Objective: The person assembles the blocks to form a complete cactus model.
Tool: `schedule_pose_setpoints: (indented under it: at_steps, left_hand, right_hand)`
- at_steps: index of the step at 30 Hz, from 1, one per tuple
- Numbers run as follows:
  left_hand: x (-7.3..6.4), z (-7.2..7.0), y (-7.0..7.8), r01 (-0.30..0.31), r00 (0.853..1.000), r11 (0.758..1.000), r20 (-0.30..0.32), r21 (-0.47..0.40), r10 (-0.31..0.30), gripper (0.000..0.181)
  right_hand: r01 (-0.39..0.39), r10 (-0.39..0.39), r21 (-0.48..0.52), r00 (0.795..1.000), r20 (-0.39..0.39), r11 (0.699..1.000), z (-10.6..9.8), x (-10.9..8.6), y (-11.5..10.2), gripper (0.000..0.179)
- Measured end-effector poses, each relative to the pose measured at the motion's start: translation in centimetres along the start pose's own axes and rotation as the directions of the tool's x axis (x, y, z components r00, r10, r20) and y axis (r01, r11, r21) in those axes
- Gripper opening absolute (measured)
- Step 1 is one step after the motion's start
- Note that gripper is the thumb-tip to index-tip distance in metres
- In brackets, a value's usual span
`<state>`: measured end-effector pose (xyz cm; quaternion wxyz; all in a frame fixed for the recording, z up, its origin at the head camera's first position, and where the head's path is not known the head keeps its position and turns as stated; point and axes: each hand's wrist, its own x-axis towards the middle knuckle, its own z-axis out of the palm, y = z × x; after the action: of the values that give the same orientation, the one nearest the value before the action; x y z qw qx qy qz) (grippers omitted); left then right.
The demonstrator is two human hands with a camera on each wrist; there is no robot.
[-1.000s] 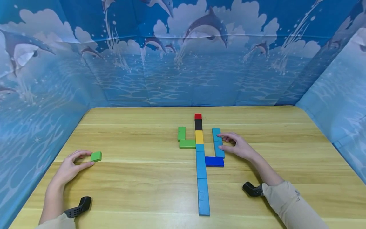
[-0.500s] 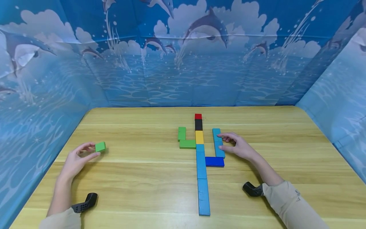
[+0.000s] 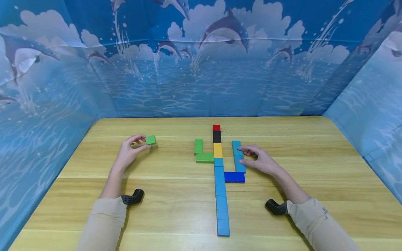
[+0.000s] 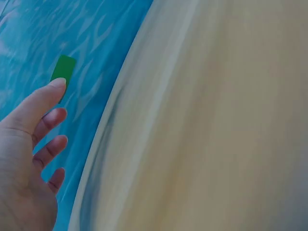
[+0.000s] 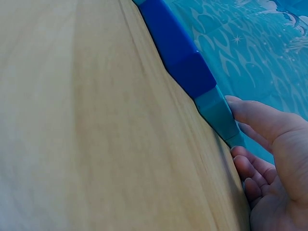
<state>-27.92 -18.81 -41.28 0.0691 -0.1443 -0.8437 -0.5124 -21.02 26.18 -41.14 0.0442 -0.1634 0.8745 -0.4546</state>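
In the head view my left hand (image 3: 128,153) pinches a small green block (image 3: 150,140) between thumb and fingers, above the table's left half. The left wrist view shows my thumb on this green block (image 4: 63,71). My right hand (image 3: 262,161) touches two light blue blocks set end to end: a fingertip rests on the far block (image 3: 236,147), the thumb on the near one (image 3: 238,164). A dark blue block (image 3: 234,177) links them to a central column. In the right wrist view the thumb meets a light blue block's side (image 5: 217,110).
The column runs from a red block (image 3: 216,127) through black (image 3: 217,137) and yellow (image 3: 217,150) blocks to long light blue blocks (image 3: 222,215). Two green blocks (image 3: 205,158) form an L at its left. A dolphin-print cloth (image 3: 176,80) surrounds the wooden table (image 3: 176,216).
My left hand has carried the green block to the right and farther from me, toward the column. The right hand stays on the light blue blocks.
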Motion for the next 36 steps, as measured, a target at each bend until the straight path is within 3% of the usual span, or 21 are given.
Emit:
schedule_pose_setpoints:
  at_steps: [6,10,19,28,36]
  left_hand:
    - [2.6,3.6,0.2,0.001,0.998,0.999,0.055,-0.036,0.001,0.038]
    - [4.4,5.7,-0.9,0.004,0.998,0.998,0.069,-0.055,-0.001,0.040]
    - [6.5,9.7,0.1,-0.039,0.994,0.998,0.107,0.042,0.034,0.038]
    - [7.4,12.4,1.0,-0.098,0.986,0.990,0.143,0.104,0.082,0.036]
    - [7.9,13.5,1.1,-0.114,0.980,0.976,0.183,0.188,0.079,0.036]
  right_hand:
    - [-0.001,0.001,-0.008,1.000,0.001,1.000,0.0,0.0,0.0,0.045]
    - [0.001,-0.001,-0.005,1.000,0.002,1.000,0.0,0.0,0.0,0.046]
    - [0.004,-0.004,0.000,1.000,0.003,1.000,0.0,0.0,0.1,0.045]
    - [0.007,-0.007,0.004,1.000,0.004,1.000,0.0,0.0,0.0,0.045]
    - [0.009,-0.009,0.002,1.000,0.004,1.000,0.0,0.0,-0.1,0.045]
